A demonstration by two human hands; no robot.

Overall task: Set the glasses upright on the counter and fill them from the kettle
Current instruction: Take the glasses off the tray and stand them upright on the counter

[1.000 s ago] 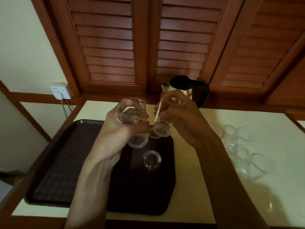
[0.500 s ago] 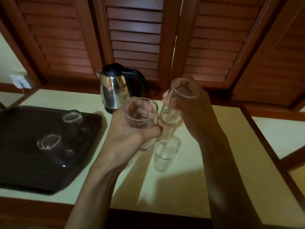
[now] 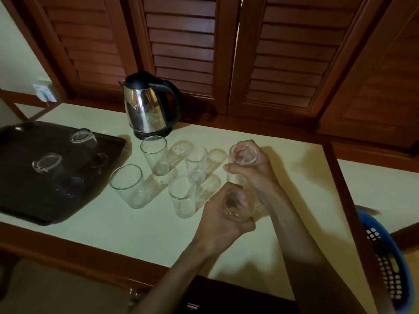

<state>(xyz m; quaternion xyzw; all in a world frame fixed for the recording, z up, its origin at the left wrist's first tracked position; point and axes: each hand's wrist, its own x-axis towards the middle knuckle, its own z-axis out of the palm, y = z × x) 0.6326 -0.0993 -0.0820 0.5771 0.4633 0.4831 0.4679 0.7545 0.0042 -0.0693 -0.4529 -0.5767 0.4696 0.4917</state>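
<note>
Just right of four upright glasses on the pale tabletop point(image 3: 140, 236), you hold two more, one in each hand. Your left hand point(image 3: 217, 220) wraps its grip around the near glass point(image 3: 237, 207), fingers curled about its wall, mouth up. Your right hand point(image 3: 256, 171) closes its grip on the far glass point(image 3: 242, 155), thumb and fingers around the body, rim showing above them. Whether either base touches the tabletop cannot be told. Beside them stand the front-left glass point(image 3: 129, 186), the back-left glass point(image 3: 155, 155), the back-right glass point(image 3: 196, 164) and the front-right glass point(image 3: 182, 197), close together, all empty. Behind them sits the steel kettle point(image 3: 147, 107) with its black lid and handle, against the louvred wooden doors point(image 3: 181, 41). Further left, a dark tray point(image 3: 27, 209) carries two tumblers point(image 3: 82, 138), seemingly upside down. A blue basket point(image 3: 390, 259) shows at the right edge.
</note>
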